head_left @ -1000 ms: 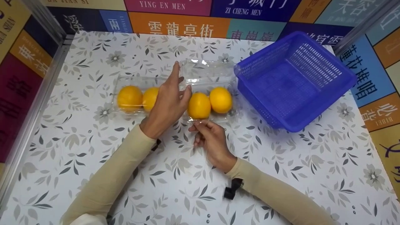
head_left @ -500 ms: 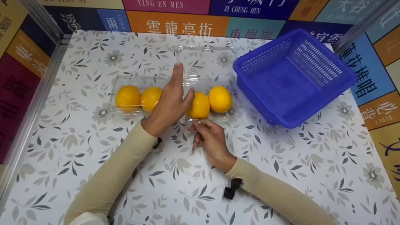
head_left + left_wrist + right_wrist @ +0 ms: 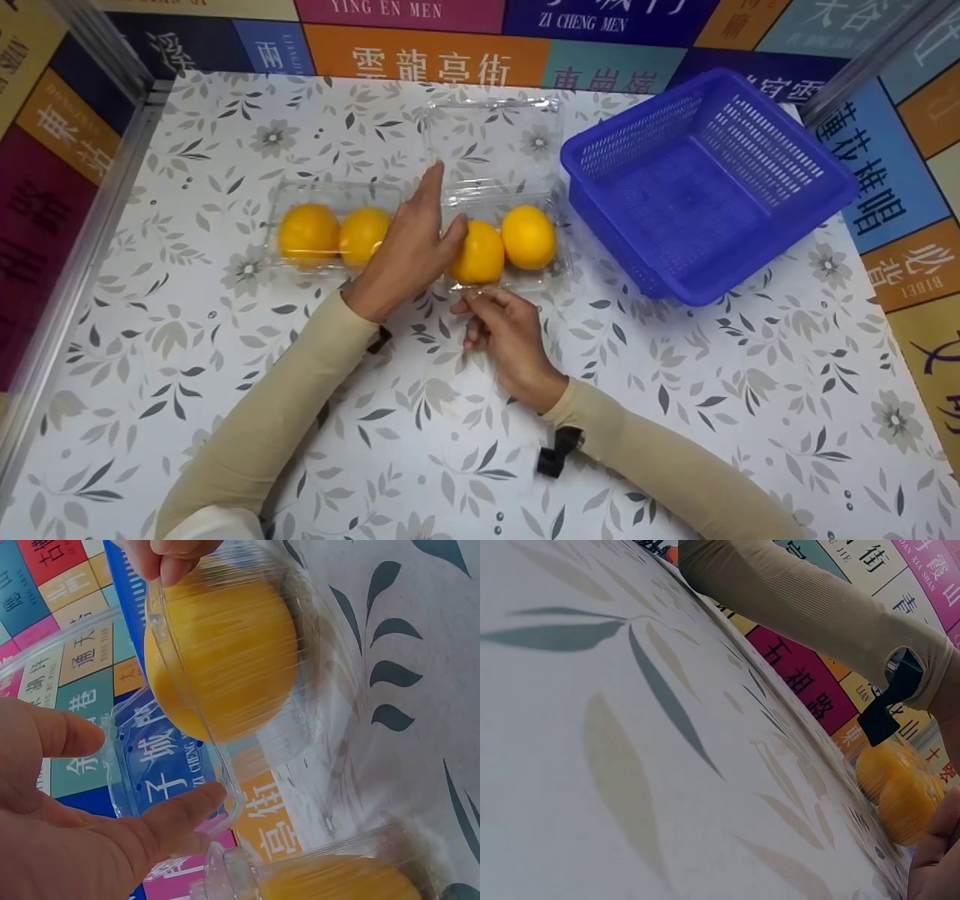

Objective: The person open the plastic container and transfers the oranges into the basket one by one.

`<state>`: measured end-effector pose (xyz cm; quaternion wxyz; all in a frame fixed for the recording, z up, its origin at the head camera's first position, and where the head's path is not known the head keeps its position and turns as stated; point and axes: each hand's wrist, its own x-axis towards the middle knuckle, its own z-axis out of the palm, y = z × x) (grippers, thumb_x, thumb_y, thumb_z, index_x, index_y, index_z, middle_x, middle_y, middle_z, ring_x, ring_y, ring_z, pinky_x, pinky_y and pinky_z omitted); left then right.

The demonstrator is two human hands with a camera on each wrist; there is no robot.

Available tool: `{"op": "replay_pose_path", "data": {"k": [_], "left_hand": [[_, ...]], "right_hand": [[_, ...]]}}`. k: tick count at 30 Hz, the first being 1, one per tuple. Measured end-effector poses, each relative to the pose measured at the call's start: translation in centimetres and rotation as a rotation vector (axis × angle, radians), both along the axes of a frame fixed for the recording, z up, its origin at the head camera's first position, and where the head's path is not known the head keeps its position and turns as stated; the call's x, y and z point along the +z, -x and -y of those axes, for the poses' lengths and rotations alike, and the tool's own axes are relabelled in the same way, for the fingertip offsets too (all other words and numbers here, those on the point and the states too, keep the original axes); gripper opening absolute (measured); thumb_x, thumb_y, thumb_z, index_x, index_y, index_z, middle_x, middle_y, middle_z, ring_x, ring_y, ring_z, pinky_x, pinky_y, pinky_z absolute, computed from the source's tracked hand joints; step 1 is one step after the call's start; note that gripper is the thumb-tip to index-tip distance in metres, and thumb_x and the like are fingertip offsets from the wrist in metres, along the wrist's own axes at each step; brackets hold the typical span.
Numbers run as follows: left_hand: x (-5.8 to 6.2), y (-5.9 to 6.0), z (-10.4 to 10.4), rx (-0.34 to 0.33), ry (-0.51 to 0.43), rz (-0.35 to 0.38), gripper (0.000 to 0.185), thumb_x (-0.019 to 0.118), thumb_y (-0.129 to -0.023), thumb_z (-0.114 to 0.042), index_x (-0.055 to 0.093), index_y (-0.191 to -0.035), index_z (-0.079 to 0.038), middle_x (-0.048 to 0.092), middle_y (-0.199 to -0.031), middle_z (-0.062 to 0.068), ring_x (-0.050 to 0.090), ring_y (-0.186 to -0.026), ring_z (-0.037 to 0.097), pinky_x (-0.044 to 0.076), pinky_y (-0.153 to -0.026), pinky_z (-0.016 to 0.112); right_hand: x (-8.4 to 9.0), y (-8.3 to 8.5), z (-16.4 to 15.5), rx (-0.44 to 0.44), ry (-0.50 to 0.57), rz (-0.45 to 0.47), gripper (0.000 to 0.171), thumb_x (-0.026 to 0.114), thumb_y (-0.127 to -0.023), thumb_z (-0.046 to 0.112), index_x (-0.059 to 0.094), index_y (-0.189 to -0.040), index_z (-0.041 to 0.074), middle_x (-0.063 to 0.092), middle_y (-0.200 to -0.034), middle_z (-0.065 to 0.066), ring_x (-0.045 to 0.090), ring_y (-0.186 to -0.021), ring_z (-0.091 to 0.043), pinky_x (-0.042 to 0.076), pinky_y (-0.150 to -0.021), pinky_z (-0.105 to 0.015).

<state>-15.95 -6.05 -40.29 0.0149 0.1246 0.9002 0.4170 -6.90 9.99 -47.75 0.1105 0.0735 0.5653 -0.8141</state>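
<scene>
A clear plastic clamshell box (image 3: 559, 283) stands with its lid (image 3: 495, 124) folded back toward the far wall. Two oranges lie in it, a left one (image 3: 480, 255) and a right one (image 3: 529, 238). My right hand (image 3: 514, 341) pinches the box's front rim between thumb and fingers; the left wrist view shows its fingertips (image 3: 174, 555) on that rim. My left hand (image 3: 409, 255) is at the box's left side with fingers extended, its index finger overlapping the clear plastic edge in the left wrist view. Whether it touches cannot be told.
Left of my left hand sits a second clear box (image 3: 281, 191), its lid apparently down, with two oranges (image 3: 308, 235) inside. A blue perforated basket (image 3: 690, 289) stands at the right. Printed panels (image 3: 420, 56) border the flower-patterned table (image 3: 675, 465).
The right box's lid has swung back, away from me, and now lies farther open. My left hand has shifted slightly right with its fingers straight. My right hand stays on the front rim.
</scene>
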Motion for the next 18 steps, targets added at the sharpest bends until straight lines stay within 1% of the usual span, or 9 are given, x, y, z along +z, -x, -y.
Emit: {"op": "replay_pose_path", "data": {"k": [7, 8, 9, 10, 12, 14, 15, 17, 18], "left_hand": [[0.11, 0.29, 0.0, 0.014, 0.015, 0.031, 0.076, 0.059, -0.113, -0.022, 0.02, -0.172, 0.005, 0.034, -0.176, 0.023, 0.039, -0.16, 0.03, 0.029, -0.133, 0.039], [0.11, 0.34, 0.02, 0.015, 0.014, 0.034, 0.076, 0.059, -0.113, -0.023, 0.02, -0.172, 0.005, 0.036, -0.175, 0.023, 0.049, -0.154, 0.031, 0.031, -0.132, 0.039], [0.14, 0.38, 0.05, 0.012, 0.007, 0.042, 0.077, 0.059, -0.113, -0.023, 0.02, -0.173, 0.005, 0.045, -0.168, 0.026, 0.058, -0.144, 0.034, 0.04, -0.128, 0.039], [0.15, 0.45, 0.1, 0.01, 0.002, 0.05, 0.077, 0.059, -0.113, -0.023, 0.02, -0.173, 0.005, 0.054, -0.16, 0.028, 0.064, -0.133, 0.035, 0.047, -0.122, 0.039], [0.09, 0.58, 0.18, 0.007, -0.011, 0.058, 0.076, 0.059, -0.112, -0.023, 0.021, -0.172, 0.006, 0.058, -0.155, 0.029, 0.069, -0.116, 0.036, 0.055, -0.113, 0.041], [-0.06, 0.69, 0.31, -0.001, -0.037, 0.07, 0.076, 0.058, -0.112, -0.022, 0.021, -0.172, 0.006, 0.057, -0.156, 0.029, 0.071, -0.106, 0.037, 0.059, -0.106, 0.043], [-0.11, 0.69, 0.37, -0.003, -0.048, 0.076, 0.076, 0.058, -0.112, -0.022, 0.021, -0.172, 0.006, 0.056, -0.158, 0.029, 0.072, -0.114, 0.037, 0.06, -0.104, 0.044], [-0.25, 0.68, 0.46, -0.001, -0.06, 0.075, 0.075, 0.058, -0.112, -0.021, 0.023, -0.171, 0.007, 0.04, -0.172, 0.025, 0.07, -0.128, 0.037, 0.057, -0.112, 0.045], [-0.29, 0.66, 0.51, -0.002, -0.065, 0.073, 0.074, 0.057, -0.111, -0.021, 0.023, -0.171, 0.007, 0.038, -0.173, 0.025, 0.069, -0.132, 0.039, 0.056, -0.113, 0.046]], "right_hand": [[-0.07, 0.06, 0.0, -0.001, -0.001, 0.001, 0.025, 0.065, -0.111, 0.01, 0.07, -0.114, -0.014, 0.078, -0.093, -0.012, 0.057, -0.058, -0.012, 0.056, -0.053, -0.025], [-0.05, 0.05, 0.0, -0.002, -0.002, 0.0, 0.025, 0.065, -0.111, 0.01, 0.07, -0.115, -0.014, 0.078, -0.093, -0.012, 0.057, -0.058, -0.012, 0.056, -0.053, -0.025], [-0.03, 0.03, -0.01, -0.001, -0.005, -0.003, 0.025, 0.065, -0.111, 0.01, 0.07, -0.114, -0.014, 0.078, -0.093, -0.012, 0.057, -0.058, -0.012, 0.056, -0.053, -0.025], [-0.02, 0.03, -0.02, -0.002, -0.005, -0.005, 0.024, 0.064, -0.111, 0.01, 0.07, -0.114, -0.014, 0.078, -0.094, -0.012, 0.057, -0.058, -0.013, 0.056, -0.053, -0.025], [0.02, -0.01, -0.03, -0.004, -0.002, -0.006, 0.023, 0.064, -0.111, 0.009, 0.07, -0.114, -0.013, 0.078, -0.094, -0.012, 0.057, -0.058, -0.013, 0.056, -0.053, -0.025], [0.05, -0.03, -0.04, -0.004, 0.005, -0.007, 0.022, 0.062, -0.112, 0.008, 0.07, -0.114, -0.012, 0.078, -0.094, -0.012, 0.057, -0.059, -0.013, 0.056, -0.054, -0.025], [0.07, -0.04, -0.05, -0.003, 0.008, -0.006, 0.021, 0.062, -0.112, 0.008, 0.069, -0.114, -0.012, 0.078, -0.095, -0.012, 0.056, -0.059, -0.014, 0.056, -0.054, -0.025], [0.1, -0.08, -0.07, 0.001, 0.016, 0.0, 0.021, 0.061, -0.112, 0.007, 0.069, -0.114, -0.012, 0.077, -0.095, -0.011, 0.056, -0.06, -0.014, 0.057, -0.055, -0.025], [0.14, -0.1, -0.08, 0.004, 0.018, 0.004, 0.021, 0.061, -0.112, 0.007, 0.068, -0.115, -0.012, 0.077, -0.095, -0.011, 0.056, -0.06, -0.014, 0.057, -0.055, -0.025]]}}
